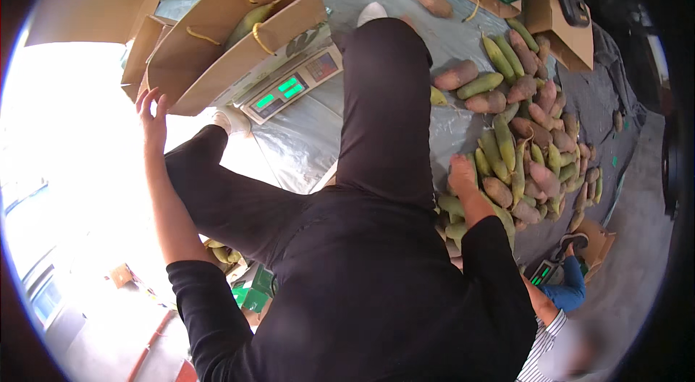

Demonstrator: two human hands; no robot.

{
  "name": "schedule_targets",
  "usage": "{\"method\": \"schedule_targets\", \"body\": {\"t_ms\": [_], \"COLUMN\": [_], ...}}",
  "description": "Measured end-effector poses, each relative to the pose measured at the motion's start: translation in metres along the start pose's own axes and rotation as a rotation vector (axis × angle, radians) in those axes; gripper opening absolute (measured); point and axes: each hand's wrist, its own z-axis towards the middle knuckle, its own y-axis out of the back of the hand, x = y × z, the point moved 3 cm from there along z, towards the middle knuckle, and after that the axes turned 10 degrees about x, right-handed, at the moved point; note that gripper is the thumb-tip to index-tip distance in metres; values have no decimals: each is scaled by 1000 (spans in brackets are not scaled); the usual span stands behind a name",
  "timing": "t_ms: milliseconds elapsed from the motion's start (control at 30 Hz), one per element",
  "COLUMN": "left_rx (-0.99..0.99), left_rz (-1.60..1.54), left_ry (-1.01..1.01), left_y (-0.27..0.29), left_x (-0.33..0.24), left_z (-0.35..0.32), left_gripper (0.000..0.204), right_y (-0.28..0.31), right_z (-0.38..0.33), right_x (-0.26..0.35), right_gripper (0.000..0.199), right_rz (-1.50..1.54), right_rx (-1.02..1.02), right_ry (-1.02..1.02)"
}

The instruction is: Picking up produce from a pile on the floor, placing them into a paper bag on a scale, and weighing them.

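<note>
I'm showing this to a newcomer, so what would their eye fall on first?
Most likely the heap of long green and stubby reddish-brown vegetables on the right, with the person's right hand at its left edge. Then the open brown cardboard box with yellow cord handles at upper left, near the left hand, and the pale scale with glowing green displays along its lower edge.

Far-L carton (221, 77) was matt cardbd.; scale (316, 71) beside it, smooth plastic; ground sheet (297, 154), glossy plastic; R-side root veg (486, 103) looked rough, matt.
</note>
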Motion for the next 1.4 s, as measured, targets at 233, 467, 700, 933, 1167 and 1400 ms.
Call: {"method": "schedule_targets", "body": {"t_ms": [233,467,700,933,1167,1400], "left_rx": [-31,-10,-18,-2,14,44], "left_rz": [-16,-41,-81,-81,-72,-100], "left_ry": [-2,0,-5,18,0,16], "left_y": [10,7,7,10,8,10], "left_x": [-4,-14,-14,-13,-20,-9], "left_z": [-12,-13,-18,-22,-18,-22], "left_gripper": [37,42,42,44,43,41], "right_y": [117,272,445,521,506,442], "right_z": [-2,-4,-41,-37,13,53], "right_x": [21,35,93,201,290,188], "right_gripper": [39,42,41,39,35,25], "right_rz": [375,788,1146,1442,840,1077], "right_rx": [-251,-775,-1065,-813,-535,-568], "right_ry": [27,126,629,1010,829,697]}}
